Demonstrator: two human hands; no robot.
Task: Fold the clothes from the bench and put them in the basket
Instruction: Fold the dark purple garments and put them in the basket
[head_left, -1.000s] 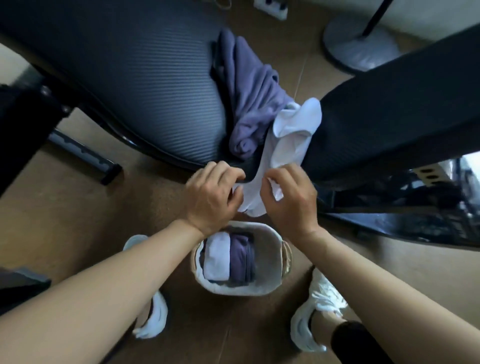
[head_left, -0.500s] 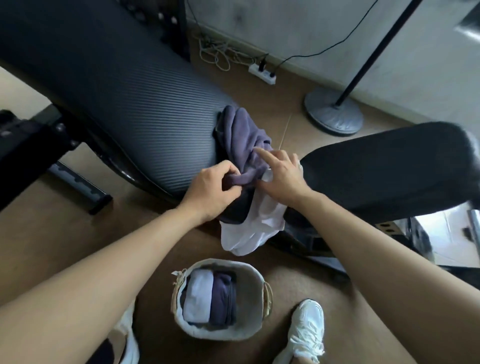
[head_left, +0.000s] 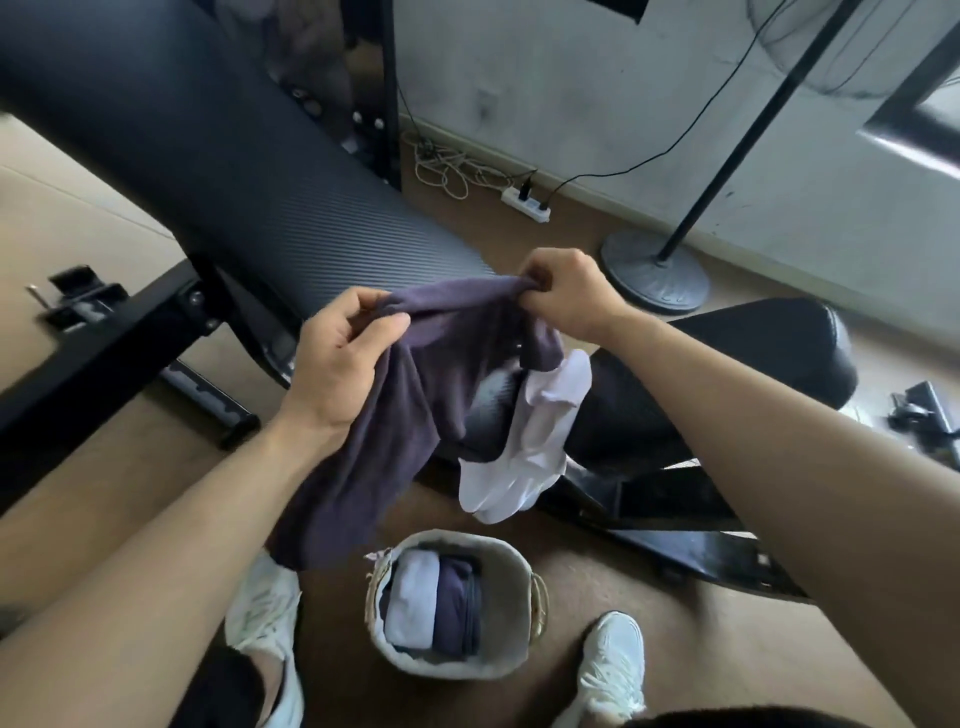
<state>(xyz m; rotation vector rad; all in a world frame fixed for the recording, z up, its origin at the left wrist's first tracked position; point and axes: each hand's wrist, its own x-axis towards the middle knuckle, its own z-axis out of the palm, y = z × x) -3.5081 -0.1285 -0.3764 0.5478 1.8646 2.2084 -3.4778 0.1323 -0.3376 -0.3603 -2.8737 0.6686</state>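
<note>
I hold a dark purple garment (head_left: 395, 415) up above the black bench (head_left: 249, 171). My left hand (head_left: 337, 364) grips its upper left edge and my right hand (head_left: 566, 291) pinches its upper right edge, so the cloth hangs down between them. A white garment (head_left: 524, 457) lies draped over the gap between the bench's ribbed back pad and its seat pad (head_left: 727, 374). On the floor below stands a small grey basket (head_left: 514, 566) holding a folded white piece and a folded purple piece side by side.
My white shoes (head_left: 613, 670) stand on the brown floor either side of the basket. A fan stand with a round base (head_left: 654, 275) rises behind the bench, beside a power strip (head_left: 524, 200) with cables along the wall. The bench's black frame (head_left: 104, 332) reaches left.
Both hands left the white garment, took hold of the purple one and lifted it off the bench. It now hangs spread between them. The view tilted up.
</note>
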